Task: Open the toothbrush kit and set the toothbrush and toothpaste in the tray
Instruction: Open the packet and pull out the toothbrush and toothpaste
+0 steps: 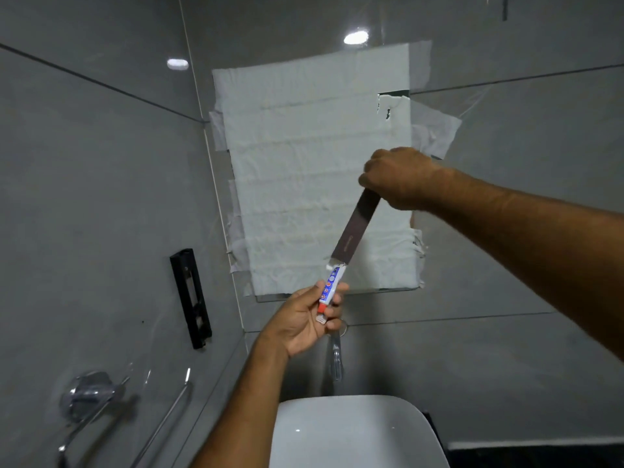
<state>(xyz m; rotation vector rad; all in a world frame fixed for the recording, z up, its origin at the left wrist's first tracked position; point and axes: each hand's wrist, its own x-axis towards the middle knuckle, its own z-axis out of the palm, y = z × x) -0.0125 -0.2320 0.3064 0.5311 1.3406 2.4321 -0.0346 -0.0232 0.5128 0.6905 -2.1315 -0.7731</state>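
The toothbrush kit [356, 228] is a long dark brown sleeve held slanted in the air before the wall. My right hand [398, 179] grips its upper end. A small white, blue and red toothpaste tube [330, 288] sticks halfway out of the sleeve's torn lower end. My left hand [309, 320] pinches the tube near its red neck and white cap. The toothbrush is hidden, and no tray is in view.
A mirror covered with taped white paper [314, 177] hangs on the grey tiled wall. Below are a chrome faucet [336, 356] and a white basin [358, 434]. A black holder [190, 298] and chrome towel bar [101, 410] sit on the left wall.
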